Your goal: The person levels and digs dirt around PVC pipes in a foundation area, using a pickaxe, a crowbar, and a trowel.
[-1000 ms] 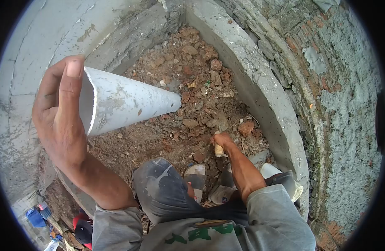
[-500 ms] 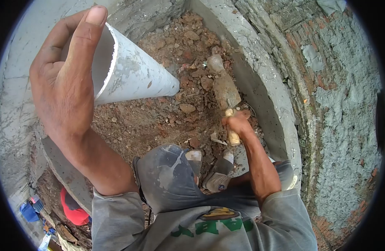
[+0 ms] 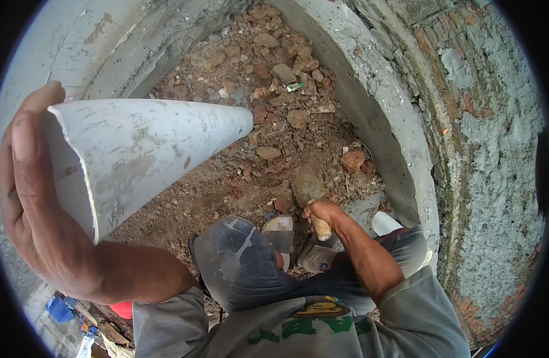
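Observation:
A wide white pipe leans at the left, its open end near the camera and its far end on the rubble. My left hand is wrapped round the rim of that open end. Low over the soil, my right hand is closed on the pale handle of a trowel. The trowel's dirt-covered blade points away from me and touches the loose soil, and its tip blends into the dirt.
Brown rubble with stones lies between curved concrete walls. A rough brick wall rises at the right. My knees and shoes are just below the trowel. Blue items lie at the lower left.
The pipe's open end and my left hand have swung left and down. My right hand has drawn the trowel back towards my feet and slightly left.

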`<action>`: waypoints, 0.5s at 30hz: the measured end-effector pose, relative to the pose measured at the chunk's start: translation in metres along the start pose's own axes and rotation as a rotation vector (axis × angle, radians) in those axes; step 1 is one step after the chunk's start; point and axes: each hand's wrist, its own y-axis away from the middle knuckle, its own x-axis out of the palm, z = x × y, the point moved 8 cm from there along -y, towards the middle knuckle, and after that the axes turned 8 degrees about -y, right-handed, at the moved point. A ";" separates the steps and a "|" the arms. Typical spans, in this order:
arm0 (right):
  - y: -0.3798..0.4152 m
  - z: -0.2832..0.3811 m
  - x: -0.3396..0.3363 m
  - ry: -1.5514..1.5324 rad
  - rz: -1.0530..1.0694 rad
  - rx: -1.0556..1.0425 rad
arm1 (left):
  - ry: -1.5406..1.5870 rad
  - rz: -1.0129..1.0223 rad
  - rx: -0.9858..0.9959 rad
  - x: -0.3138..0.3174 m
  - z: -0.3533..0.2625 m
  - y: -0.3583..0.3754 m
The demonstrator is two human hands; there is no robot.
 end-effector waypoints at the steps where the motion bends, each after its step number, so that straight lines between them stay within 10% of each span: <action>1: 0.002 -0.003 0.004 -0.028 -0.001 0.013 | 0.040 0.041 -0.017 0.001 0.003 -0.001; 6: -0.017 -0.003 0.003 -0.102 0.059 0.087 | 0.440 -0.065 -0.662 0.011 0.036 0.002; 12: -0.053 -0.006 0.006 0.045 -0.064 -0.111 | 0.468 -0.146 -0.133 0.007 0.026 -0.004; 15: -0.091 0.057 0.038 0.235 -0.083 -0.187 | 0.451 -0.154 -0.219 0.004 0.028 -0.013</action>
